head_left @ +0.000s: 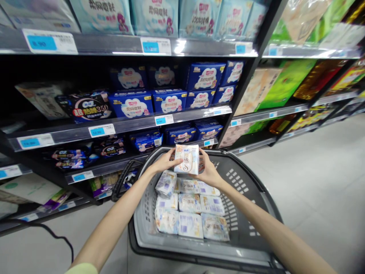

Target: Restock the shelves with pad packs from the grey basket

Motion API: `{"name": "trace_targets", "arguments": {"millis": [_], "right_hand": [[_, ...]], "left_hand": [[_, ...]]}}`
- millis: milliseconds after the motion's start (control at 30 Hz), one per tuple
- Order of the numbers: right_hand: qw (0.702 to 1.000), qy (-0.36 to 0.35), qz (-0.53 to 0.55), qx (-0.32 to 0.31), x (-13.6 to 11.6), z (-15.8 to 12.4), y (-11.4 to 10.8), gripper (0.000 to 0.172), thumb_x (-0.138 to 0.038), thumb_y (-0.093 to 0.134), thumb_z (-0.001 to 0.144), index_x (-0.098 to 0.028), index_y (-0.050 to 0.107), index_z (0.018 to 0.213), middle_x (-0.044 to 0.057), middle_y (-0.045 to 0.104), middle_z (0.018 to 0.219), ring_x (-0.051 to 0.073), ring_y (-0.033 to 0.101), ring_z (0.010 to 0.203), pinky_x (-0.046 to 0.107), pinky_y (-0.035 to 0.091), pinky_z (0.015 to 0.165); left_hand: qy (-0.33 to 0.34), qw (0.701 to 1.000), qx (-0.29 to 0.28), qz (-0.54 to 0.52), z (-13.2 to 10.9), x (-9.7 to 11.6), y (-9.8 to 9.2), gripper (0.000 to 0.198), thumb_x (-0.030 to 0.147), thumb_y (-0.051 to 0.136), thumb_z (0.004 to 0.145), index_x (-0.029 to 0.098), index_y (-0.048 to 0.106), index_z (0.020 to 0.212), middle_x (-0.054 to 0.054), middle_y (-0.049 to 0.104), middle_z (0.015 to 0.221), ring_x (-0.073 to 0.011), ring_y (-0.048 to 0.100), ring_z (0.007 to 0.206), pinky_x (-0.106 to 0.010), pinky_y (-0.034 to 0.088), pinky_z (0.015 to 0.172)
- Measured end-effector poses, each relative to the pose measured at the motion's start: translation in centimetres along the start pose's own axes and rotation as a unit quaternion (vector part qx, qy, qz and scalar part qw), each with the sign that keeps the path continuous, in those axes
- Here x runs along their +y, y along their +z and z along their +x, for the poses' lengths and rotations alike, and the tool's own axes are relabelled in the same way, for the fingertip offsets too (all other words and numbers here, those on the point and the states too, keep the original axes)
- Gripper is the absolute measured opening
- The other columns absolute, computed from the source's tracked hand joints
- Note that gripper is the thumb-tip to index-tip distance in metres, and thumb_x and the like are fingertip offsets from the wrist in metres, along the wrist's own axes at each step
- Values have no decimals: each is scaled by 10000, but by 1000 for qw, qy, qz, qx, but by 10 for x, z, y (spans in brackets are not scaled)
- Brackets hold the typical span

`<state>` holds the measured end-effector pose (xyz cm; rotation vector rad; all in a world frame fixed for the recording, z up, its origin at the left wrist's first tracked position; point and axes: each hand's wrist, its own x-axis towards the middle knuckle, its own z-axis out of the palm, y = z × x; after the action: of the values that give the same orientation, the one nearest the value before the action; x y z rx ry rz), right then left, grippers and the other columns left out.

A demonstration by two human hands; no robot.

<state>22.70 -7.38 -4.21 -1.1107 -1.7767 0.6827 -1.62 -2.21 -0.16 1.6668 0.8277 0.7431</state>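
Observation:
Between my two hands is a white pack of sanitary pads [187, 160], its printed face toward me. My left hand [165, 160] grips its left side, the thumb lying across the front. On the right side my right hand [207, 167] has its fingers curled round the edge. Both hold it above the far part of a grey shopping basket [251, 213]. Inside the basket, several similar packs [190, 225] lie in rows, and one tilted pack [166, 183] rests on top at the back left.
A shelf rack [119, 123] with price tags stands right behind the basket. It carries blue pad packs [132, 104], a black pack [90, 107] and light blue packs [155, 17]. More shelves with green packages [285, 85] run off right. A black cord [54, 230] hangs at left.

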Motion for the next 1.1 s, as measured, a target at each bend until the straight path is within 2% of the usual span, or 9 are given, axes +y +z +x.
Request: {"name": "trace_targets", "arguments": {"millis": [233, 333, 433, 567, 633, 733, 900, 1000, 1100], "right_hand": [[999, -1, -24, 35, -2, 0, 0, 1210, -453, 893, 616, -247, 169, 1562, 169, 591, 1285, 250, 666, 873, 393, 593, 669], [996, -35, -41, 73, -3, 0, -1, 1133, -431, 866, 663, -274, 191, 1560, 147, 599, 1295, 263, 656, 926, 423, 592, 729], [986, -109, -70, 103, -14, -1, -2, 1012, -387, 821, 746, -302, 219, 1555, 128, 597, 1341, 258, 647, 950, 455, 582, 811], [956, -233, -171, 57, -36, -8, 3, 865, -358, 789, 819, -327, 308, 1537, 105, 616, 1380, 301, 618, 1101, 517, 542, 939], [934, -278, -219, 42, -42, -11, 7, 789, -350, 760, 852, -331, 349, 1525, 100, 599, 1421, 311, 605, 1139, 531, 534, 953], [903, -332, -268, 49, -44, -14, 9, 745, -318, 738, 876, -309, 372, 1525, 94, 592, 1439, 298, 610, 1122, 497, 533, 943], [857, -403, -318, 32, -46, -16, 10, 643, -128, 634, 890, -259, 441, 1490, 49, 624, 1403, 252, 615, 1056, 432, 510, 913], [844, -418, -334, 9, -50, -19, 11, 554, -117, 608, 911, -228, 496, 1442, 50, 597, 1431, 236, 610, 1062, 415, 499, 901], [847, -412, -335, 7, -53, -19, 10, 531, -120, 602, 923, -231, 503, 1432, 45, 593, 1435, 232, 608, 1076, 414, 490, 897]], "left_hand": [[18, 999, 11, 31, 2, -4, -2, 788, 494, 728, 819, 151, 418, 1456, -173, 523, 1469, -350, 563, 1288, -477, 470, 1066], [-5, 1000, 6, 1, 6, -13, -3, 814, 515, 698, 831, 145, 372, 1479, -202, 598, 1358, -345, 654, 1120, -499, 546, 922], [-27, 998, 19, -48, 9, -20, -1, 793, 450, 716, 813, 180, 378, 1478, -188, 620, 1311, -319, 681, 1017, -479, 581, 802], [-51, 996, 31, -68, 10, -24, 3, 466, 349, 713, 778, 165, 647, 1202, -138, 701, 1173, -324, 668, 1027, -487, 559, 858], [-64, 993, 38, -88, 10, -25, 3, 369, 357, 699, 773, 157, 696, 1084, -120, 733, 1082, -321, 674, 1007, -486, 546, 878], [-65, 987, 42, -140, 10, -26, 2, 402, 349, 713, 742, 152, 698, 1092, -110, 740, 1080, -305, 680, 1002, -465, 538, 899], [-41, 985, 24, -168, 11, -26, 1, 426, 292, 711, 730, 144, 705, 1129, -116, 725, 1165, -293, 651, 1115, -419, 514, 970], [-20, 989, 38, -144, 10, -22, 1, 470, 254, 711, 723, 139, 694, 1179, -127, 699, 1235, -296, 627, 1161, -406, 518, 962], [-12, 989, 49, -140, 11, -20, 0, 455, 236, 689, 719, 133, 700, 1162, -131, 717, 1183, -296, 647, 1104, -404, 536, 917]]}}
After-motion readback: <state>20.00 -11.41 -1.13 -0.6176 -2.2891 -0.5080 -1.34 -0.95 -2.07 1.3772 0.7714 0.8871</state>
